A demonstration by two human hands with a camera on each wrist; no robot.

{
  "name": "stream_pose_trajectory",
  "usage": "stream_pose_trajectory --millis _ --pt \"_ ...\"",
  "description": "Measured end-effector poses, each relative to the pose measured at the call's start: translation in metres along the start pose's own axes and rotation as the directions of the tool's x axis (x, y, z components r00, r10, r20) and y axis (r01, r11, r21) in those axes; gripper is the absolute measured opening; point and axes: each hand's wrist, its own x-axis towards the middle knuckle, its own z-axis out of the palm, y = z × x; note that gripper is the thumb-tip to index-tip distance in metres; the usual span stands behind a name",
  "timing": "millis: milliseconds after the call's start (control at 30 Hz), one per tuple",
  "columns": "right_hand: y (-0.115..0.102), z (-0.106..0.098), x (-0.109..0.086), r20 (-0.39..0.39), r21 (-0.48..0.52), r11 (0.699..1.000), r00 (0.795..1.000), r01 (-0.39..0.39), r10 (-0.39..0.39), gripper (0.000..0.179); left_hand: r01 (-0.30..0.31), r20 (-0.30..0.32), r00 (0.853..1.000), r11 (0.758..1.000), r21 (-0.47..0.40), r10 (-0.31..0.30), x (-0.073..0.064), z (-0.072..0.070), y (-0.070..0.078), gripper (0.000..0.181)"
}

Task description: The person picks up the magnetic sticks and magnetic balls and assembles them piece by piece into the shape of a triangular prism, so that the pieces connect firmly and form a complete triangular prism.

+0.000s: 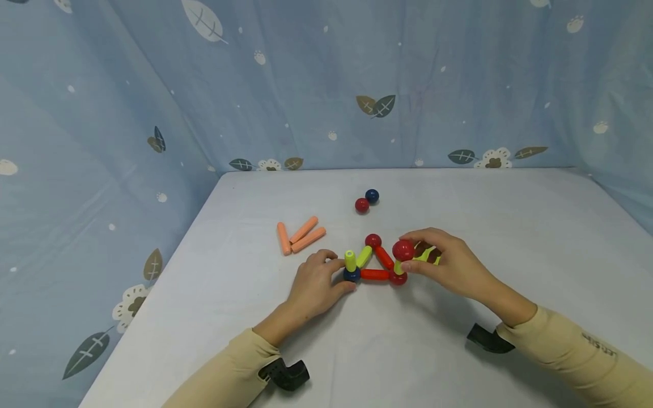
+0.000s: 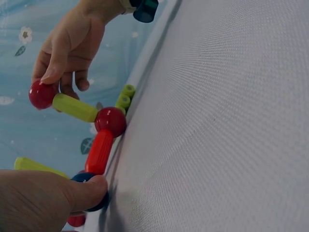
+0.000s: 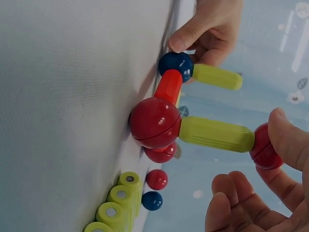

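A flat triangle of red rods [image 1: 374, 275], a yellow-green rod [image 1: 364, 257] and balls lies on the table. My left hand [image 1: 316, 283] holds its blue corner ball [image 1: 352, 275] between thumb and fingers; from that ball a yellow-green rod [image 3: 217, 77] stands upright, its top end bare. With thumb and fingertips my right hand [image 1: 451, 260] pinches a red ball [image 1: 403, 250], which sits atop another upright yellow-green rod [image 3: 217, 134]. That rod's lower end meets the red corner ball [image 3: 155, 123]. At the back corner is another red ball [image 1: 373, 241].
Several loose yellow-green rods [image 3: 111, 211] lie side by side beneath my right hand, partly hidden in the head view. Orange rods [image 1: 308, 239] rest at the left of the white table [image 1: 245, 204]. Farther back, a loose red ball [image 1: 361, 205] touches a blue ball [image 1: 372, 196].
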Motion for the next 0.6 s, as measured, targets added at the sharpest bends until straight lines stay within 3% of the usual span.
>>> stream_pose_trajectory --millis 167,333,433,600 --pt "0.000 0.000 -0.001 -0.006 0.000 1.000 1.000 -0.018 0.018 0.047 -0.001 0.040 0.999 1.000 0.022 0.001 0.002 -0.004 -0.002 0.044" --pt "0.000 0.001 -0.002 0.000 0.003 0.999 0.999 -0.033 0.033 0.047 -0.005 0.083 0.997 0.998 0.061 0.000 0.011 -0.018 -0.002 0.043" --pt "0.000 0.000 -0.003 0.002 0.002 0.999 0.999 -0.034 0.034 0.047 0.021 0.079 0.997 0.999 0.047 -0.025 0.026 -0.025 -0.002 0.041" --pt "-0.001 0.000 -0.004 0.002 0.000 0.999 0.999 -0.041 0.041 0.047 0.094 0.089 0.991 0.995 0.023 -0.096 0.066 -0.026 -0.007 0.039"
